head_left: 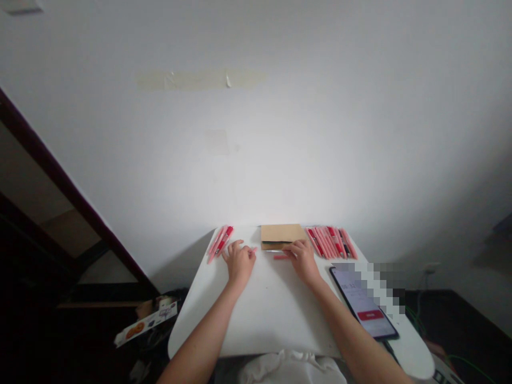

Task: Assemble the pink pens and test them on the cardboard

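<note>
My left hand (240, 262) is closed at the thumb and forefinger on a small pink pen part (253, 250); its other fingers are spread. Across from it, my right hand (301, 259) pinches a thin pale rod (274, 251) that looks like a pen refill, partly hidden by the fingers. Just below those fingers lies a pink pen barrel (280, 257). Behind the right hand sits a brown cardboard box (280, 232) with a dark slit along its front. A few pink and red pens (221, 242) lie beyond my left hand.
Several pink, red and dark pens (331, 242) lie side by side at the back right of the white table (276, 314). A phone (364, 304) with a lit screen rests by my right forearm. The wall (272, 176) rises behind the table's far edge.
</note>
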Tool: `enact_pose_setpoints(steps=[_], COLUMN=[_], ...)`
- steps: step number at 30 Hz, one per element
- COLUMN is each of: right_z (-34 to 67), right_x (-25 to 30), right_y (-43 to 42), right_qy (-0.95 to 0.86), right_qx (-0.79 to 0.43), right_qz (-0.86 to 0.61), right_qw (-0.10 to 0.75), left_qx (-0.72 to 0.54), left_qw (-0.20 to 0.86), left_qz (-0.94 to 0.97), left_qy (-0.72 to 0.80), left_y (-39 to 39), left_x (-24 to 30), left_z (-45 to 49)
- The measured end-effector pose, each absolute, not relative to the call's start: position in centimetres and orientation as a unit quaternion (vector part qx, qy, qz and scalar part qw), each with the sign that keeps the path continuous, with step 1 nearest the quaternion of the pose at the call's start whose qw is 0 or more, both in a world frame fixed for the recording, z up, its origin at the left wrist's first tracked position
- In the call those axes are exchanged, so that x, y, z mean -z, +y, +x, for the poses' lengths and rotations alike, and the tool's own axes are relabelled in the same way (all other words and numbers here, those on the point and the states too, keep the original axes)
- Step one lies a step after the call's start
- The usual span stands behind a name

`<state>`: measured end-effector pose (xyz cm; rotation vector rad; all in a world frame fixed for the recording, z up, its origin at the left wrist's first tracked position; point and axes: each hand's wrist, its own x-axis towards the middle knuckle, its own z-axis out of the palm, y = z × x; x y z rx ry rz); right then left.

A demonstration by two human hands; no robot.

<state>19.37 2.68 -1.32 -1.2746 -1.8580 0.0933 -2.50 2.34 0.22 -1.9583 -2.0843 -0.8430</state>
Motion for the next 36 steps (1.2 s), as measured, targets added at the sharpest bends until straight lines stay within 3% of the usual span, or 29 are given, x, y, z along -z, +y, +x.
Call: enact_pose_setpoints(steps=[11,36], right_z=[19.45,19.22], right_x=[1.4,1.14], right_y=[2.74,2.46], right_qy=[-0.728,-0.723], right_qx=[-0.02,-0.004], right_qz=[-0.515,-0.525], right_qw=[0.452,0.449], left_qx=[0.384,0.374], left_qw=[0.082,0.071], left_qz=[-0.692,-0.725], left_qy=[-0.606,-0.574], left_y=[2.22,2.2], left_x=[-0.45,-0.09], left_z=[-2.12,-2.28])
